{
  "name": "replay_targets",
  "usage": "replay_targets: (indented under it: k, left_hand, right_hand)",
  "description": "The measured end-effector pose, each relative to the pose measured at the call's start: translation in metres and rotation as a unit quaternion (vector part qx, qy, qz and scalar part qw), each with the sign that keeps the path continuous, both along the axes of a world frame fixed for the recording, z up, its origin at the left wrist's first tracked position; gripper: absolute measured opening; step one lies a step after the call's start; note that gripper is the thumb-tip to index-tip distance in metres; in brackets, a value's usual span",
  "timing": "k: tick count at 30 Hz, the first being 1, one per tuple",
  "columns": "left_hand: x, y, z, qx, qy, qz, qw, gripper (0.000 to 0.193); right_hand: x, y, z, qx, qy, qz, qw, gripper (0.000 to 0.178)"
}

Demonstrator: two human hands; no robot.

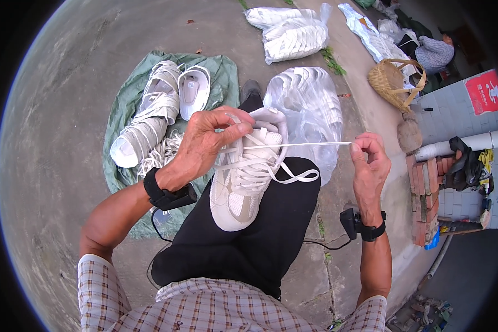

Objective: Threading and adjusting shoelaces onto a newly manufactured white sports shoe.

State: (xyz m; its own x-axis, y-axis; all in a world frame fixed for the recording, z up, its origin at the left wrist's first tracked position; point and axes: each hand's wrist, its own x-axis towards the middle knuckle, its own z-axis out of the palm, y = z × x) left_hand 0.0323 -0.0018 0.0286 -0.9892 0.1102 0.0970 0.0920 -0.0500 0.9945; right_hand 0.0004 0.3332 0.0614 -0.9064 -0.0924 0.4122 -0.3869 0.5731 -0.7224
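Note:
A white and beige sneaker (237, 200) rests on my thigh, toe pointing toward me. Its white shoelace (310, 144) runs through the upper eyelets and is drawn out taut to the right. The end of that stretch is pinched between thumb and fingers of my right hand (369, 166), held out in the air. Up by the collar, my left hand (210, 135) closes its thumb and forefinger on the lace and the shoe's upper edge; exactly what is between them is partly hidden. A loose lace loop lies over my dark trousers (285, 216) beside the shoe.
On a green sheet (122, 88) at left lie several white shoes (193, 91) and a pile of laces (160, 152). Clear bags of shoes (315, 105) stand beyond my leg. At right are a wicker basket (390, 83), stacked bricks (423, 199) and another person (434, 54).

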Motion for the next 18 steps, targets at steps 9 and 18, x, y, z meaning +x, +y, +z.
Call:
replay_targets:
  k: [9, 18]
  left_hand:
    - [0.02, 0.011, 0.012, 0.012, -0.013, 0.021, 1.0, 0.019]
    - [0.057, -0.055, -0.001, 0.035, -0.038, 0.238, 0.97, 0.021]
  right_hand:
    - [-0.002, 0.024, -0.017, -0.443, -0.226, 0.036, 0.867, 0.019]
    - [-0.028, -0.003, -0.006, -0.616, -0.227, 0.12, 0.745, 0.024]
